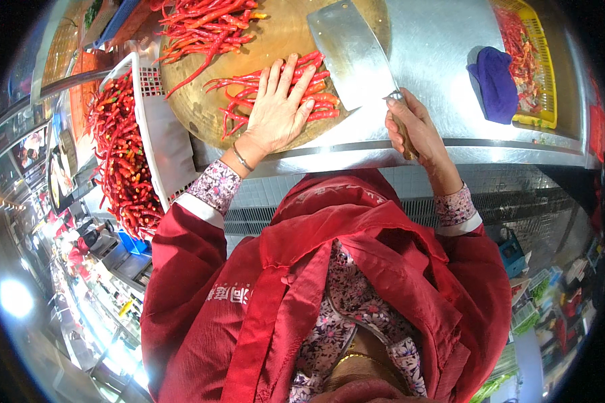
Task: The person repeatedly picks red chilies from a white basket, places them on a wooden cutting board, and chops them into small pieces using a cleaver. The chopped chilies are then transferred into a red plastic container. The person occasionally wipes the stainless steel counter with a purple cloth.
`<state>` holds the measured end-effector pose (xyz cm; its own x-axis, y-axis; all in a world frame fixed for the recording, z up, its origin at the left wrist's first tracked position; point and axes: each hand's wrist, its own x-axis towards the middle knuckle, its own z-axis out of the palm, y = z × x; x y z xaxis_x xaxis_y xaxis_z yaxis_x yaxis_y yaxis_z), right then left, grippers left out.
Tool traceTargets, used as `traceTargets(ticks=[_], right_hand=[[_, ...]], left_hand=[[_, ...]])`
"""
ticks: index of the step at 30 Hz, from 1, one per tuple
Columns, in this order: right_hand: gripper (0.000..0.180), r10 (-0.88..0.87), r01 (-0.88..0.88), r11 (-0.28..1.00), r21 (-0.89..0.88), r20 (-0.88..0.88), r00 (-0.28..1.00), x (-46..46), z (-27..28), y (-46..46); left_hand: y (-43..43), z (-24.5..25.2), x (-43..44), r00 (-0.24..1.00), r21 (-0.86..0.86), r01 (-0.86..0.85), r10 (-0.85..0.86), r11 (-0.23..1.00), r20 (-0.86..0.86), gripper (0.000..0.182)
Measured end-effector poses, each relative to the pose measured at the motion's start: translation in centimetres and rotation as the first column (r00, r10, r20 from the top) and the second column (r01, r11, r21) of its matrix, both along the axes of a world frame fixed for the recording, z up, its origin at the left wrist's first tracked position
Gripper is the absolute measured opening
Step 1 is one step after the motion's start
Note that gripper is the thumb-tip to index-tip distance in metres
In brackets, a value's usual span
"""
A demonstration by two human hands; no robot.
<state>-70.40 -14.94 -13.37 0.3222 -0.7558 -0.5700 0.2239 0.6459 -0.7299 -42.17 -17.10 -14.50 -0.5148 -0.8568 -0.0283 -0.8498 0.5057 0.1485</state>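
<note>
My left hand [277, 108] lies flat, fingers spread, over a row of long red chilli peppers [322, 99] on a round wooden chopping board [277, 40]. The chillies' stem ends point right, toward the blade. In my right hand [418, 123] is the wooden handle of a cleaver [353, 53]. Its broad steel blade rests at or just above the board's right side, beside the chilli ends; I cannot tell whether it touches the board. A bigger heap of whole red chillies [201, 30] sits at the board's far left.
Left of the board, a white plastic basket [140, 116] is full of red chillies. On the steel worktop [433, 30] at right lie a purple cloth [494, 85] and a yellow basket [549, 75] containing red chilli pieces. The worktop's front edge [333, 156] runs close before my body.
</note>
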Motion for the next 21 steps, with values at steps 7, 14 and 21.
traceTargets(ticks=[7, 14, 21], right_hand=[[0.023, 0.055, -0.052, 0.997, 0.05, -0.05, 0.997, -0.3, 0.4, 0.2], [0.026, 0.12, -0.12, 0.993, -0.012, -0.053, 0.991, -0.8, 0.2, 0.2], [0.033, 0.201, -0.203, 0.979, -0.013, -0.09, 0.975, -1.9, -0.1, 0.2]], left_hand=[[-0.1, -0.1, 0.1, 1.0, -0.001, -0.003, 0.003, 1.0, -0.021, 0.056], [-0.1, 0.0, -0.1, 1.0, 0.007, -0.008, 0.008, 1.0, -0.008, 0.055], [-0.1, 0.1, -0.2, 1.0, 0.009, -0.002, 0.002, 1.0, -0.002, 0.055]])
